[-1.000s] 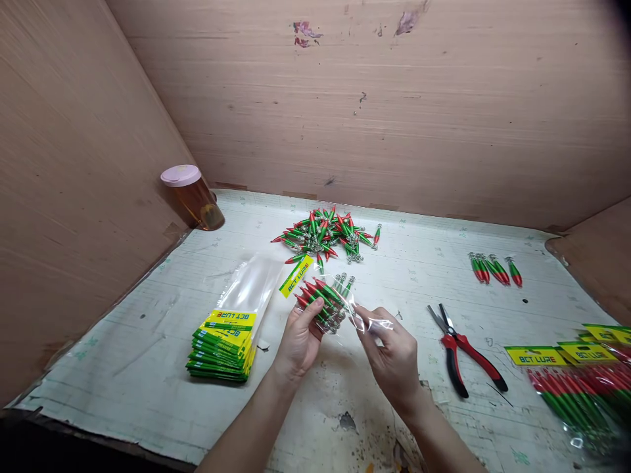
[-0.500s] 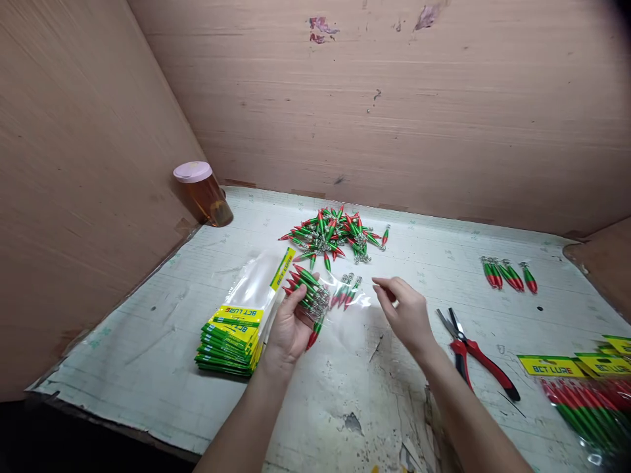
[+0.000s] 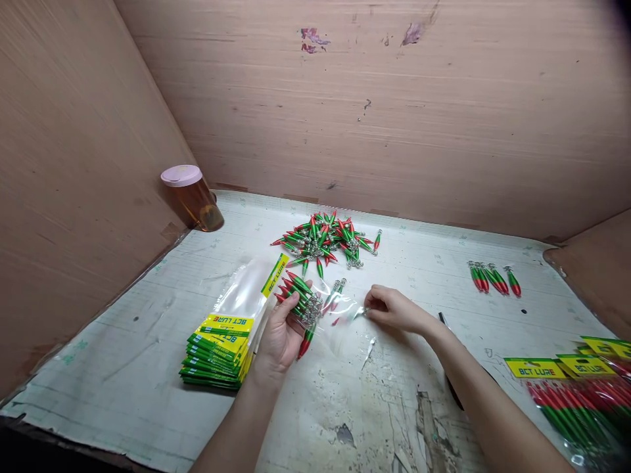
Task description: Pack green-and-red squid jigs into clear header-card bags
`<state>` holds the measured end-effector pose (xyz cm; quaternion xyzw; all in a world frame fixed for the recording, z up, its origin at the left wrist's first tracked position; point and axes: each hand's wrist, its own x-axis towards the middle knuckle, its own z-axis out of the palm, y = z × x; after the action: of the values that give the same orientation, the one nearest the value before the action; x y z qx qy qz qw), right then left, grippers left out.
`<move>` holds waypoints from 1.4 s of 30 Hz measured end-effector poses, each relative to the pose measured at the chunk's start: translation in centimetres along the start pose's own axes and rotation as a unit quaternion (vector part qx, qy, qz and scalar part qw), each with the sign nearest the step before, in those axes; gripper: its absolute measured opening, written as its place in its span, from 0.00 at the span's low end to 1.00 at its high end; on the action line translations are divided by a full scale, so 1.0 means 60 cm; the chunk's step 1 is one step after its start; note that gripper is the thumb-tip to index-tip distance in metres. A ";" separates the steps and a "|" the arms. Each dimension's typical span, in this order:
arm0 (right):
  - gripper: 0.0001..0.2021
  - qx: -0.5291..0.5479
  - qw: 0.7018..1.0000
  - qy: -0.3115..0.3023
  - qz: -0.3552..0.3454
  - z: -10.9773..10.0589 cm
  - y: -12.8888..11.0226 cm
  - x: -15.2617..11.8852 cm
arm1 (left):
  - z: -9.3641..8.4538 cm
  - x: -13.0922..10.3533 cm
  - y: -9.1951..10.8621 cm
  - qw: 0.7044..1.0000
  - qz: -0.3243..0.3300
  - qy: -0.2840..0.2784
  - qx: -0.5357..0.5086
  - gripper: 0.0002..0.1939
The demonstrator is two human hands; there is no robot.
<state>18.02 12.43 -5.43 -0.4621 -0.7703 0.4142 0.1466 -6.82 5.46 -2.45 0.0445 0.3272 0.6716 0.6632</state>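
My left hand (image 3: 283,334) is closed around a bunch of red-and-green lures (image 3: 300,299) and a clear plastic bag (image 3: 335,328), the bag reaching to the right. One lure (image 3: 306,340) points down below the bunch. My right hand (image 3: 389,307) pinches the end of a single lure (image 3: 359,314) by its hooks, near the bag. Two more lures (image 3: 338,289) lie just behind the bag. A large heap of lures (image 3: 320,240) is spread behind my hands. Left of my left hand is a stack of yellow-and-green labelled bags (image 3: 217,351).
A lidded jar of amber liquid (image 3: 194,200) stands at the back left. Several loose lures (image 3: 493,279) lie at the right. Filled bags (image 3: 566,401) are at the front right. Pliers (image 3: 451,387) are mostly hidden under my right forearm. Boards enclose the table.
My right hand has moved down and left and taken hold of one of the lures beside the bag. My right forearm now covers most of the pliers. The view has shifted slightly.
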 end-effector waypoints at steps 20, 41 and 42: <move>0.11 0.435 0.897 0.053 0.062 0.055 -0.090 -0.155 | 0.000 -0.005 -0.029 0.999 -0.025 -0.013 0.047 0.15; 0.07 0.119 0.900 0.392 -0.147 0.139 -0.143 -0.093 | 0.000 -0.016 -0.044 0.997 -0.050 -0.034 0.041 0.18; 0.09 0.087 0.898 0.398 -0.168 0.138 -0.144 -0.093 | 0.000 -0.016 -0.044 0.997 -0.051 -0.032 0.040 0.19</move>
<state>10.84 1.63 -2.95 -0.4378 -0.6745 0.2308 0.5479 -4.42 4.31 -3.41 0.0761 0.3347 0.6217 0.7040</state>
